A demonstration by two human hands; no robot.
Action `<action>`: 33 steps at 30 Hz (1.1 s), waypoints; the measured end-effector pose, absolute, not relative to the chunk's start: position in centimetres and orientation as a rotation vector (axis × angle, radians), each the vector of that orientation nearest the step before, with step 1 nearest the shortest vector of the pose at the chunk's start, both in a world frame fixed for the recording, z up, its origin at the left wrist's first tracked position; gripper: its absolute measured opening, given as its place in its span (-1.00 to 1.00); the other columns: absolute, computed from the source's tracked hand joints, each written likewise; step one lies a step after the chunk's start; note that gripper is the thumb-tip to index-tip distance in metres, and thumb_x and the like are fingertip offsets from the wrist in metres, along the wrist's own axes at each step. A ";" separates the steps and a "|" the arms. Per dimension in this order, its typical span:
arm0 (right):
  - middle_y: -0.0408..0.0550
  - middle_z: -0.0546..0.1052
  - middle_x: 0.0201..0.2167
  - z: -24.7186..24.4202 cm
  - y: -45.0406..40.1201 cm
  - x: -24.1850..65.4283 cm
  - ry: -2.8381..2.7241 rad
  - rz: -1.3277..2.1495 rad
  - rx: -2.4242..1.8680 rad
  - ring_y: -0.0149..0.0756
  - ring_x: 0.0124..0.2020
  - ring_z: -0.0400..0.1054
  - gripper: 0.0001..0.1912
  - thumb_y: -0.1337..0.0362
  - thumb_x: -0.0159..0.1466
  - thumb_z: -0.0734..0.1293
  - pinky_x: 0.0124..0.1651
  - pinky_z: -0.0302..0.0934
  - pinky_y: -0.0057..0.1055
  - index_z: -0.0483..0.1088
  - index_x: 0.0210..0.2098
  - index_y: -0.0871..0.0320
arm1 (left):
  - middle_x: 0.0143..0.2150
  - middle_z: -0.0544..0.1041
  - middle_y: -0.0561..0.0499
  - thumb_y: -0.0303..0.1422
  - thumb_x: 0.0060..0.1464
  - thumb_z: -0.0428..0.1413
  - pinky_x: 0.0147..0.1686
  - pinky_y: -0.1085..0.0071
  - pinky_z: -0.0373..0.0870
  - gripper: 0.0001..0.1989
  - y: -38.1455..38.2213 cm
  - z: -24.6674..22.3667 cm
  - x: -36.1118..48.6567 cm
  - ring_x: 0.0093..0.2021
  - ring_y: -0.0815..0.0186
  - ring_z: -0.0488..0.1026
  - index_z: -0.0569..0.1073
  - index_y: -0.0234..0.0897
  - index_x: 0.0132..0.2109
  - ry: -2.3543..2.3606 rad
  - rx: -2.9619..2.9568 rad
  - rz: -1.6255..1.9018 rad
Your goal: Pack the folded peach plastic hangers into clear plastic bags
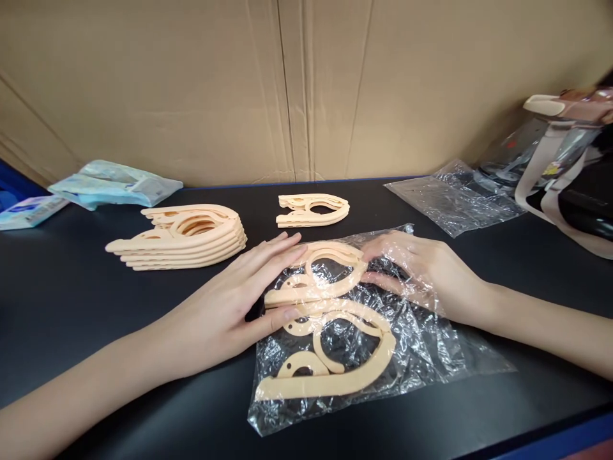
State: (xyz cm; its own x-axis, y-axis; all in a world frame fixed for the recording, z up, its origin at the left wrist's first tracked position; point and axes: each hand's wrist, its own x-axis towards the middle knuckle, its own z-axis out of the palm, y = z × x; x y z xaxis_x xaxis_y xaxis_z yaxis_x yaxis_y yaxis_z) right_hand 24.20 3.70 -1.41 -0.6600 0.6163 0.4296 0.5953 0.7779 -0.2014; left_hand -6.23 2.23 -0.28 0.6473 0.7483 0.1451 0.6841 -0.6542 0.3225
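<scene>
A clear plastic bag (421, 364) lies on the black table with cream folding hangers inside. The upper folding hanger (335, 291) lies just beyond the lower folding hanger (368, 377), both flat and folded. My left hand (234, 300) rests against the bag's left side, fingers stretched out and thumb apart, touching the upper hanger through the film. My right hand (421, 268) reaches in from the right with clear film over part of it. Its thumb and fingers close on the curved end of the upper hanger; the fingertips are partly hidden by glare.
A stack of several folded hangers (186, 246) stands at the left, and a smaller group (313, 211) lies behind the bag. Wipes packs (115, 185) sit at the back left. Another clear bag (450, 198) and a strapped container (555, 153) are at the right. Cardboard (191, 89) rises behind.
</scene>
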 end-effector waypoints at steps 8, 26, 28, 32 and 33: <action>-0.06 0.60 -0.27 1.2 4.0 26.2 -2.458 0.175 -1.041 -0.27 -0.27 0.50 -0.75 0.32 0.36 0.15 -0.23 0.31 -0.34 0.46 -0.22 0.15 | 0.51 -0.08 0.03 0.05 0.32 -0.13 0.40 0.00 -0.10 -0.29 1.6 0.2 -6.3 0.47 0.05 -0.13 -0.18 0.02 0.46 0.928 2.785 0.371; 0.02 0.58 -0.19 3.9 8.8 26.9 -2.296 0.135 -1.262 -0.26 -0.27 0.45 -0.73 0.13 0.31 0.23 -0.23 0.31 -0.32 0.44 -0.17 0.18 | 0.43 0.17 0.00 0.02 0.36 -0.21 0.42 0.02 -0.16 -0.43 2.1 0.2 -6.4 0.46 0.13 -0.03 0.19 -0.15 0.34 0.993 2.822 0.379; 0.04 0.57 -0.13 3.9 10.6 25.8 -2.398 0.114 -1.182 -0.19 -0.19 0.46 -0.65 0.04 0.30 0.25 -0.11 0.32 -0.23 0.42 -0.11 0.18 | 0.43 0.18 -0.03 0.01 0.37 -0.22 0.42 0.01 -0.15 -0.43 2.3 0.1 -6.4 0.46 0.14 -0.03 0.18 -0.18 0.35 1.034 2.827 0.399; 0.10 0.45 0.13 3.6 14.1 23.1 -2.615 0.167 -1.067 -0.02 0.11 0.35 -0.35 -0.14 0.22 0.31 0.15 0.24 -0.07 0.31 0.14 0.16 | 0.47 0.08 -0.04 0.02 0.37 -0.24 0.41 0.04 -0.12 -0.38 2.2 0.0 -6.6 0.47 0.17 -0.07 -0.02 -0.17 0.42 1.011 2.806 0.398; 0.12 0.40 0.19 3.6 14.8 22.5 -2.662 0.197 -1.053 0.01 0.16 0.31 -0.26 -0.17 0.19 0.33 0.20 0.20 -0.04 0.27 0.19 0.16 | 0.48 0.05 -0.04 0.02 0.37 -0.24 0.41 0.04 -0.12 -0.37 2.2 -0.1 -6.6 0.47 0.17 -0.08 -0.06 -0.16 0.43 0.992 2.803 0.394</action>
State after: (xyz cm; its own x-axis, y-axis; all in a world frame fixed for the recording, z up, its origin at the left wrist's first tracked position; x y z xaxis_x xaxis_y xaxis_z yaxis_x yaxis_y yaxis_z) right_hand 22.46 14.75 3.55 -0.6989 0.6868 0.1995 0.6500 0.7264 -0.2234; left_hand -6.62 2.16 -0.07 0.7482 0.6335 0.1972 0.5962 -0.7723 0.2193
